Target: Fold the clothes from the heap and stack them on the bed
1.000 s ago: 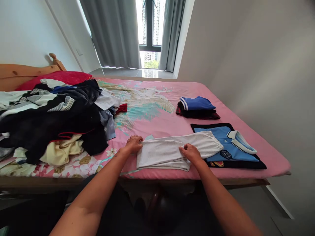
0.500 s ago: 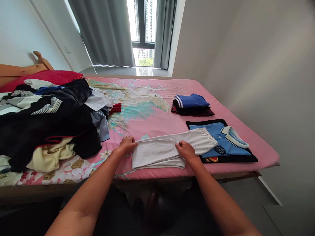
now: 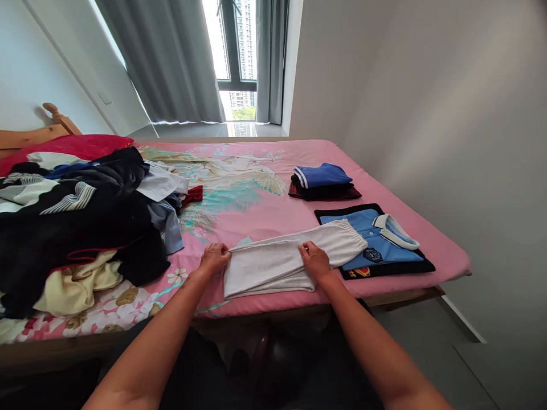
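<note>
Light grey pants (image 3: 269, 262) lie folded lengthwise near the front edge of the bed. Their gathered elastic end overlaps a folded blue polo shirt (image 3: 342, 218) with a white collar. My left hand (image 3: 215, 257) pinches the far left corner of the pants at the fold. Across the middle of the pants rests my right hand (image 3: 315, 259), its thumb and fingers closed on the cloth. Under the polo shirt is a black garment (image 3: 387, 270) with a red and yellow print, partly covered.
A big loose heap of clothes (image 3: 102, 216) spreads over the left side of the bed. Farther back on the right sits a folded stack topped by a blue garment (image 3: 327, 175). A pink flowered sheet (image 3: 239, 222) covers the bed, which ends close to the right wall.
My view has turned slightly, so the bed and the clothes sit further left in the picture. Both hands stay on the pants; the right hand's fingers have shifted a little on the cloth.
</note>
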The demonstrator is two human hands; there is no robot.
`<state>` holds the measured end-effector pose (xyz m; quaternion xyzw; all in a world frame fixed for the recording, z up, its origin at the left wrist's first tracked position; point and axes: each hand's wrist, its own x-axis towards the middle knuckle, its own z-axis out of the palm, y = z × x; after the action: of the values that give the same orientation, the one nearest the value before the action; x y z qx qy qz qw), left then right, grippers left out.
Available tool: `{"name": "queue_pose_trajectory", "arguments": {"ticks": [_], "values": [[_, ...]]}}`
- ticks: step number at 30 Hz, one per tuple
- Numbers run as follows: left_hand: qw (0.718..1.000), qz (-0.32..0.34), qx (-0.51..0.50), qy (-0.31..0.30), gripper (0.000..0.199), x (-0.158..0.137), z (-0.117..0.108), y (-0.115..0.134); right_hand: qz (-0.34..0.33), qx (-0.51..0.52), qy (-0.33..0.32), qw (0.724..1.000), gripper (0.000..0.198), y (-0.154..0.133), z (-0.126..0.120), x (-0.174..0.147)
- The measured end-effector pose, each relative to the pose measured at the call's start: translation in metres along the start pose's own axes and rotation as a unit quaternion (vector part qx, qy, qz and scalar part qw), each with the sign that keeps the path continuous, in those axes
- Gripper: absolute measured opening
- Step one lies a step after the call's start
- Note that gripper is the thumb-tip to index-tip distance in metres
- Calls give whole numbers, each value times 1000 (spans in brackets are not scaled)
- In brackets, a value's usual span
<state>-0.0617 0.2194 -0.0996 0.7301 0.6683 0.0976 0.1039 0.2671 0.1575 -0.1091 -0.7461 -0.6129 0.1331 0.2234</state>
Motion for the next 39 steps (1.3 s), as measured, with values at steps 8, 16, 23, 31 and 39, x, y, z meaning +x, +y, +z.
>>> {"name": "queue_pose_trajectory", "arguments": {"ticks": [8, 16, 23, 31, 39], "values": [[993, 26, -24, 109, 22, -17, 5, 21, -36, 10, 64, 997, 25, -3, -12, 0], [949, 307, -39, 65, 40, -38, 48, 127, -266, 30, 5, 963, 27, -24, 6, -12], [969, 244, 39, 13, 48, -40, 61, 140, -41, -13, 246, 968, 41, 83, -56, 16], [967, 255, 14, 3, 50, -40, 72, 200, 177, 7, -23, 984, 57, 160, -96, 61], [964, 267, -7, 12, 70, -43, 79, 202, 151, -14, 85, 985, 53, 136, -96, 51]]}}
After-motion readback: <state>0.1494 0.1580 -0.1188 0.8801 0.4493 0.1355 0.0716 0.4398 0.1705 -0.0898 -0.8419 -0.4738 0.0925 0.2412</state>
